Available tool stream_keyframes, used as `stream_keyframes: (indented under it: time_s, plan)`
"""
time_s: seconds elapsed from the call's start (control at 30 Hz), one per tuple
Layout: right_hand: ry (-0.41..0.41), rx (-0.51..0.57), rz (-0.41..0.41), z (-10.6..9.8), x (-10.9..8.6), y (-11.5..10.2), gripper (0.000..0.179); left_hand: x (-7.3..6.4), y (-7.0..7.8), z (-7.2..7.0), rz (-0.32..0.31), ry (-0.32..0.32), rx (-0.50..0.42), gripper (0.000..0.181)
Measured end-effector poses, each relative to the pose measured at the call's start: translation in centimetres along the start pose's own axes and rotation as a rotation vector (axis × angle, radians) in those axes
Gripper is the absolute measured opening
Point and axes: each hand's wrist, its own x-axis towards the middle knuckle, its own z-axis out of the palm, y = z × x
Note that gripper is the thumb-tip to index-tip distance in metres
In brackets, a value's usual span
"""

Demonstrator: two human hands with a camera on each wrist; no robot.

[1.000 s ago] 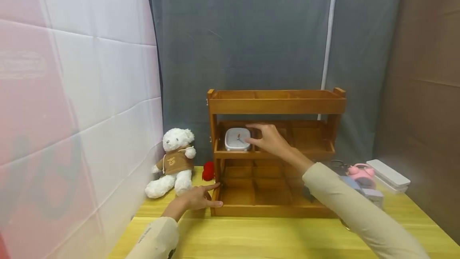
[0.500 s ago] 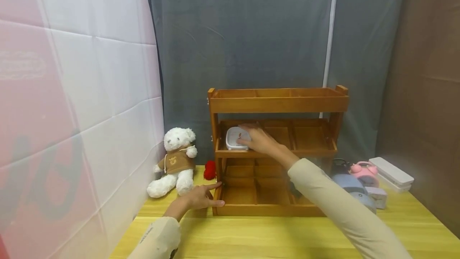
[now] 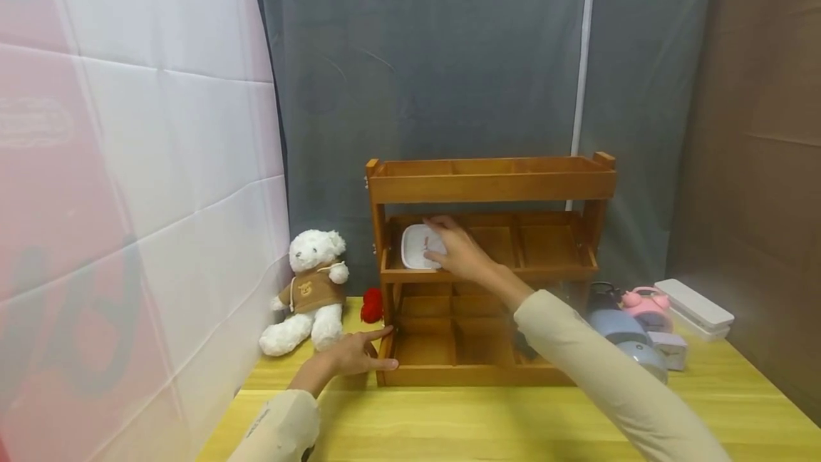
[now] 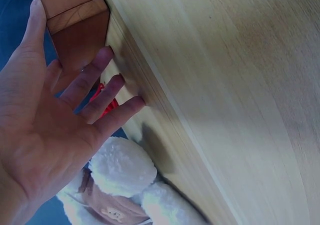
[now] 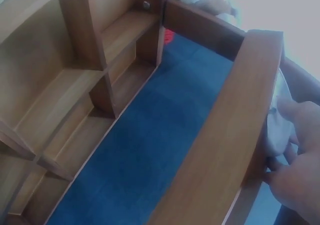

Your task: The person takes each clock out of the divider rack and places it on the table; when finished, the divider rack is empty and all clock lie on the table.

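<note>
A white square clock (image 3: pixel 413 248) stands in the left compartment of the middle tier of a brown wooden shelf (image 3: pixel 494 190). My right hand (image 3: pixel 460 252) grips the clock by its right side, and the fingers cover part of its face. In the right wrist view, the clock (image 5: pixel 278 130) is partly hidden behind the tier's front board. Down at the shelf's lower left corner, my left hand (image 3: pixel 349 353) touches the side post with its index finger and thumb stretched out. The left wrist view has this hand (image 4: pixel 55 120) with spread, straight fingers.
A white teddy bear (image 3: pixel 314 284) in a brown top sits left of the shelf, beside a red object (image 3: pixel 371 305). On the table's right are a pink alarm clock (image 3: pixel 646 307), a white case (image 3: pixel 695 305), a small pale box (image 3: pixel 670 350) and blue-grey items (image 3: pixel 618 326).
My right hand has moved left onto the clock and taken hold of its right side. The clock now leans slightly differently, its feet out of sight. My left hand has stayed put.
</note>
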Motion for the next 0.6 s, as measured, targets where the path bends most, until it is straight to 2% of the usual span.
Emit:
stream_keyframes:
  time_s: [0.17,0.3,0.43,0.6]
  plan:
    - [0.095,0.020,-0.046,-0.6,-0.1,-0.3,0.064,0.2,0.0,-0.1,0.014,0.005,-0.008,0.086]
    - [0.130,0.032,-0.087,-0.8,-0.3,-0.5,0.052,0.3,0.0,-0.2,0.020,0.011,-0.005,0.087]
    - [0.110,0.072,-0.098,-0.6,-0.9,-0.4,0.042,0.1,0.2,-0.2,0.020,0.010,-0.004,0.087]
    - [0.067,0.128,-0.112,-0.4,-1.6,-0.4,0.039,-0.1,0.1,0.1,0.017,0.007,-0.005,0.086]
